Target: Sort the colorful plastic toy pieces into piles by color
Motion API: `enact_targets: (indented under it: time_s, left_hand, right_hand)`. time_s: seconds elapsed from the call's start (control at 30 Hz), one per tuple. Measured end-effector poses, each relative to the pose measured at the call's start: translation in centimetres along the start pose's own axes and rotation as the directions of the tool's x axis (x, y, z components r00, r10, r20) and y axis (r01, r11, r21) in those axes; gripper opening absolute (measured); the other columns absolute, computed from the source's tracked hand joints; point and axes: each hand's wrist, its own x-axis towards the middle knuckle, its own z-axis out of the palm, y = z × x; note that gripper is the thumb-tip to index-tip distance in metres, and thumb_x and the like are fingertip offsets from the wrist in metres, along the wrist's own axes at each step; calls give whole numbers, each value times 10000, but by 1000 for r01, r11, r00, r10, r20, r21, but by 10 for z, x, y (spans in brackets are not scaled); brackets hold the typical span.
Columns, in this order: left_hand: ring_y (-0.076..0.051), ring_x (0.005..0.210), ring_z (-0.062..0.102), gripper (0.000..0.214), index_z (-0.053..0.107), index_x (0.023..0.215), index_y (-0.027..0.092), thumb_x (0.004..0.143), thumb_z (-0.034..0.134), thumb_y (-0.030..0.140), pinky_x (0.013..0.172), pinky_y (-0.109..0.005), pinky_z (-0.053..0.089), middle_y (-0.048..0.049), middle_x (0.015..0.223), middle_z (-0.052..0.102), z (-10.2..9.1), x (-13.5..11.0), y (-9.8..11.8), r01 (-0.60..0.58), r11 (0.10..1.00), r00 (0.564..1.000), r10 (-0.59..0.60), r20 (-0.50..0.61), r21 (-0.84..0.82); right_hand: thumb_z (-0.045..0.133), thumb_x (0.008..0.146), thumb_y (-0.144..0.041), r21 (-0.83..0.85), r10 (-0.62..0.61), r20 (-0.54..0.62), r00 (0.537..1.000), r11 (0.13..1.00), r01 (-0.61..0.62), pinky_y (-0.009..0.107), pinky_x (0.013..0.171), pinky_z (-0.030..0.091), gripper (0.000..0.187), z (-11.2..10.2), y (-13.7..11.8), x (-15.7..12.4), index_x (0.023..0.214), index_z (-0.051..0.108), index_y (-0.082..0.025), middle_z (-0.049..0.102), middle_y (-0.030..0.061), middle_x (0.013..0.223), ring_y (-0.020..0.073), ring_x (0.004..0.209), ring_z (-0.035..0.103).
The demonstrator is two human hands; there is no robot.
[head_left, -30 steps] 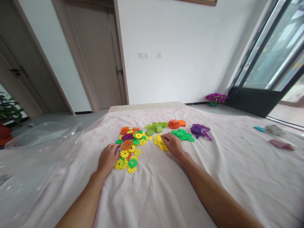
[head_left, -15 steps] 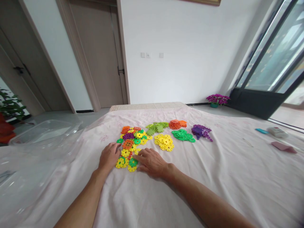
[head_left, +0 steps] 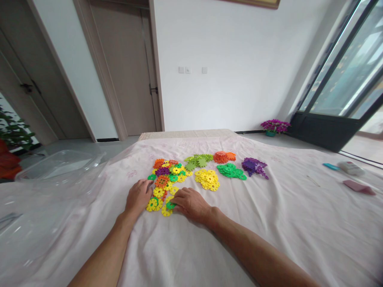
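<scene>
A mixed pile of flat plastic snowflake pieces [head_left: 173,170] in yellow, green, orange and purple lies on the cloth. At its near right edge my right hand [head_left: 191,204] is closed, fingertips pinching a green notched disc [head_left: 170,205] just above yellow discs [head_left: 166,210]. My left hand [head_left: 139,197] rests on the cloth along the pile's left side. Its fingers are stretched out and apart, holding nothing, with the tips close to another green disc [head_left: 151,177] and an orange square lattice piece [head_left: 161,181].
Sorted by colour, yellow [head_left: 207,179], lime [head_left: 199,160], orange [head_left: 221,156], green [head_left: 230,170] and purple [head_left: 253,165] heaps lie right of the pile. A clear plastic container [head_left: 56,171] stands at left. Far right are a pink cloth [head_left: 358,187] and a whitish packet [head_left: 350,168].
My right fingers have closed on the green disc and shifted it slightly right, off the yellow pieces' middle. My left hand keeps its place.
</scene>
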Motion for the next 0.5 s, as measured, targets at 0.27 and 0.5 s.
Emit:
enact_targets:
  time_s: [0.27, 0.5]
  left_hand:
    - [-191, 1119, 575, 302, 636, 1119, 226, 873, 462, 213, 978, -304, 420, -52, 1194, 640, 3, 1, -3, -9, 1000, 1000, 9, -1, 1]
    - [-198, 1109, 575, 293, 638, 1114, 222, 883, 459, 229, 969, -315, 422, -58, 1188, 640, 2, 1, -2, -9, 1000, 1000, 9, 1, -7]
  right_hand:
    - [418, 997, -277, 20, 186, -159, 970, 983, -185, 274, 743, 414, 262, -1, 19, -8, 918, 654, -195, 653, 53, 874, 160, 810, 577]
    - [465, 963, -303, 100, 436, -398, 807, 895, -434, 270, 806, 441, 243, -16, 66, -24, 1008, 689, -220, 698, 52, 965, 177, 897, 626]
